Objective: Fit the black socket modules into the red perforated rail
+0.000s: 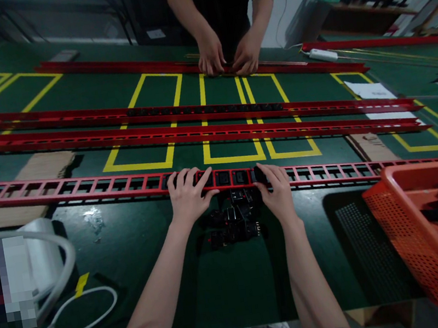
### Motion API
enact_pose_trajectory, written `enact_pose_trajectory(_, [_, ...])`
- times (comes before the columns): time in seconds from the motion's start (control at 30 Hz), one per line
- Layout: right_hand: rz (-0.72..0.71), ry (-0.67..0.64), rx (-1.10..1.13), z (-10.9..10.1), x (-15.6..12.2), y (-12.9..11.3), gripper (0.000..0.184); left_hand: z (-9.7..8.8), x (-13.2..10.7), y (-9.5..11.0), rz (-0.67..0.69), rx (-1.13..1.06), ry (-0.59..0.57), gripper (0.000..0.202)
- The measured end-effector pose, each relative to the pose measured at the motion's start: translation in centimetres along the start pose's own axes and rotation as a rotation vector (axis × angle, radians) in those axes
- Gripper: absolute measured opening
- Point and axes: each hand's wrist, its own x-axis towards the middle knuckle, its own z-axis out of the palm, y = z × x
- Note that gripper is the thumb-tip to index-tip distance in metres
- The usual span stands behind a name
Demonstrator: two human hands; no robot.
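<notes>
A long red slotted rail [131, 184] lies across the table in front of me, with square openings along it. Black socket-like modules [223, 178] sit in its openings between my hands. My left hand [190, 193] grips the rail, fingers over the far side and thumb at the near edge; modules beneath it are partly hidden. Between the thumb and fingers of my right hand [276, 188] is a black block-like module [260, 174], at the rail beside the seated ones. Whether it is fully seated, I cannot tell. A pile of loose black modules [233, 217] lies just below the rail.
An orange basket [397, 213] with black parts stands at the right. More red rails [180, 131] lie beyond, one bearing black modules. Cardboard pieces [42, 167] sit under my rail. A white cable [113, 300] loops at the left. Opposite, another person's hands [212, 54] work at a far rail.
</notes>
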Motion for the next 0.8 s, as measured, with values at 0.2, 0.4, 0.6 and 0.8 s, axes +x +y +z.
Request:
enact_pose_trajectory(0.2, [-0.025, -0.004, -0.031, -0.1, -0.1, 0.0, 0.041, 0.1, 0.0, 0.0, 0.013, 0.009, 0.008, 0.050])
enact_pose_trajectory(0.4, [-0.058, 0.041, -0.049, 0.0, -0.2, 0.1, 0.043, 0.2, 0.0, -0.1, 0.011, 0.003, 0.015, 0.050])
enact_pose_trajectory(0.6, [-0.110, 0.081, -0.008, 0.4, -1.0, -0.2, 0.036, 0.2, 0.0, -0.1, 0.026, 0.028, 0.025, 0.050])
enact_pose_trajectory(0.8, [-0.141, 0.001, -0.033, 0.6, -1.9, 0.0, 0.046, 0.1, 0.0, 0.0, 0.015, 0.011, 0.030, 0.049])
